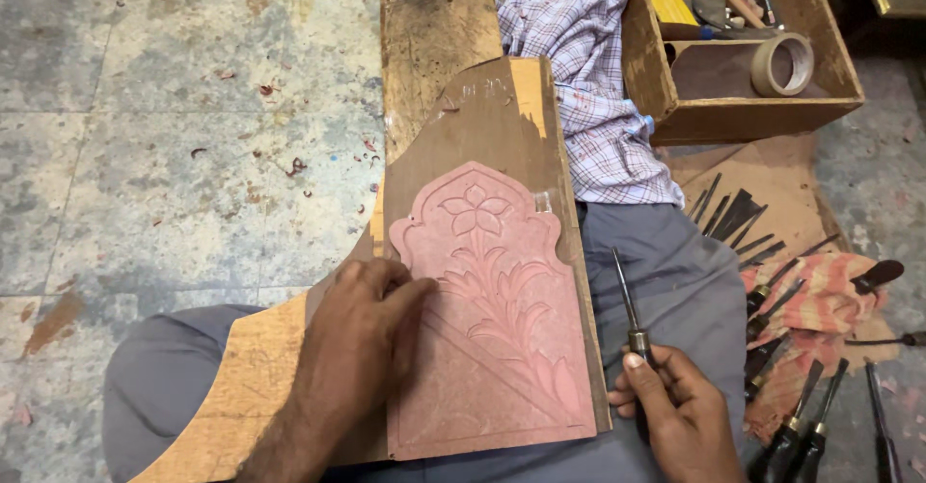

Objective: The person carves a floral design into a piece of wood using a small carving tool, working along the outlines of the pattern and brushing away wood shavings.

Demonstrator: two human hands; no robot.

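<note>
A reddish carved panel (502,348) with a flower-and-leaf relief under an arched outline lies on a brown wooden board (492,116) across my lap. My left hand (362,333) rests flat on the panel's left edge, pressing it down. My right hand (675,411) is at the lower right, beside the panel, shut on a thin metal chisel (625,295) whose blade points up and away from me. The chisel tip is off the panel, over my grey trousers.
Several dark-handled chisels (801,367) lie on a striped cloth (830,300) at the right. A wooden toolbox (743,68) with a tape roll (783,64) sits at the top right. A checked shirt (598,68) lies beyond the board. Stone floor (174,155) spreads left.
</note>
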